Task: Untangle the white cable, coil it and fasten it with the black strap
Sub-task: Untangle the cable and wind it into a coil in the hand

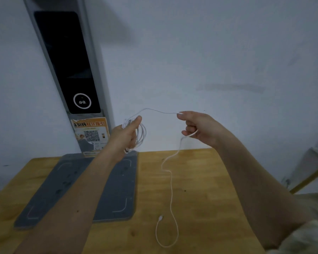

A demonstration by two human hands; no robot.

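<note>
While both hands are raised above the wooden bench (pixel 200 180), the head view shows the white cable (pixel 171 189) shared between them. The left hand (pixel 126 136) grips a bundle of several loops of the cable, fingers curled round it and thumb stretched up along the top of the coil. From that coil a single strand arches across to the right hand (pixel 196 127), which pinches it between thumb and forefinger; the remaining fingers are curled, and the cable passes out under them (a small bend shows at the lower fingers). Below the right hand the loose length hangs down in a wavy line to the bench, where it lies in one open loop near the front edge and ends in a small plug (pixel 161 217) resting on the wood. Left of the cable, a grey mat (pixel 106 195) lies flat on the bench under the left forearm. Behind it, against the pale wall, stands a tall grey device (pixel 66 70) with a dark panel, a white ring and an orange sticker (pixel 91 132) bearing a QR code.
</note>
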